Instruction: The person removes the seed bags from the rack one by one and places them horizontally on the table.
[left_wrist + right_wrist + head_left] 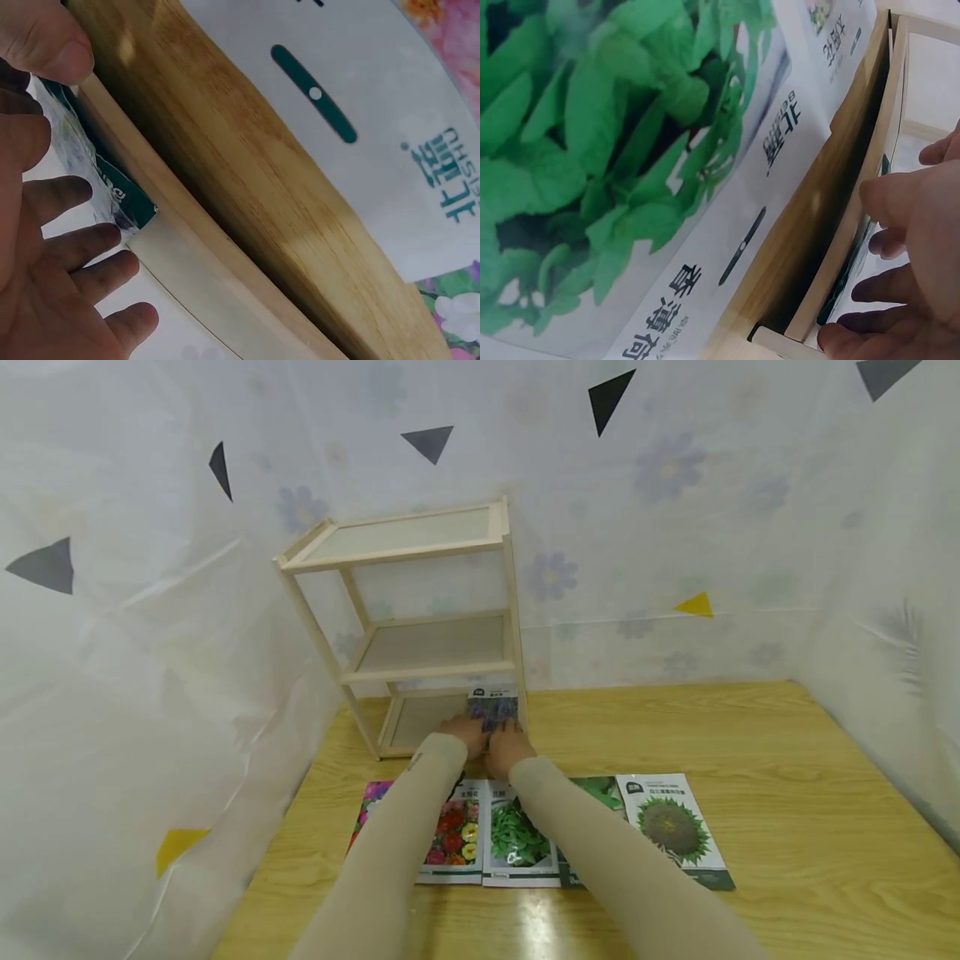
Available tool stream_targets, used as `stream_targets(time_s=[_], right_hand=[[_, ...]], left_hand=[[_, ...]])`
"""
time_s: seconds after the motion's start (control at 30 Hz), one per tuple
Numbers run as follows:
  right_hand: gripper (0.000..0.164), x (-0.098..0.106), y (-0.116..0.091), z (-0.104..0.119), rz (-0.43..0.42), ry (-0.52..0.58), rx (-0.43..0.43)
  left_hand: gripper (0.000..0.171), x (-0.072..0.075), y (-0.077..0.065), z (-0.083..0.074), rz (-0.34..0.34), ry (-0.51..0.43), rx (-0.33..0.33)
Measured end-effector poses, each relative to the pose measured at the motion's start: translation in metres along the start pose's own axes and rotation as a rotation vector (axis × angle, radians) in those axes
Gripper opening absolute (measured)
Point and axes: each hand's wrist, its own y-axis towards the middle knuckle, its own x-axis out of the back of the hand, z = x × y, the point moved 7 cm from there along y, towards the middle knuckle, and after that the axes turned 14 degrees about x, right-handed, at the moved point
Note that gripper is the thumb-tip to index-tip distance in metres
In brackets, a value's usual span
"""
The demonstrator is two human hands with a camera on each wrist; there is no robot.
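Note:
A seed packet with purple flowers [493, 706] lies on the bottom board of a small wooden shelf rack [427, 718], at its right end. My left hand [467, 735] touches the packet's left side. In the left wrist view its fingers [97, 244] are spread over the packet's dark green end, with the thumb at the shelf's front rail [172, 184]. At the packet's near right part is my right hand [510, 748]; the right wrist view shows its fingers [889, 289] loosely extended over the packet, which is mostly hidden there.
In front of the rack several seed packets lie in a row: red and yellow flowers [453, 839], green leaves [517, 839], a sunflower head [675, 827], others partly under my sleeves. The rack's middle board [435, 643] and top board [412, 535] overhang my hands.

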Motion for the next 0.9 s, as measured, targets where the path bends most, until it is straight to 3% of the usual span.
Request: stream_targets(time_s=[0.4, 0.7, 0.9], right_hand=[[0.048, -0.006, -0.004, 0.001, 0.041, 0.055, -0.078], [0.05, -0.006, -0.001, 0.012, 0.017, -0.078, -0.013], [0.045, -0.008, 0.0, 0.011, 0.017, -0.169, 0.024]], left_hand=[[0.056, -0.001, -0.01, 0.001, -0.041, 0.019, -0.013], [0.054, 0.003, -0.017, 0.01, -0.068, 0.021, 0.021], [0.058, 0.003, -0.018, 0.012, -0.069, 0.035, 0.007]])
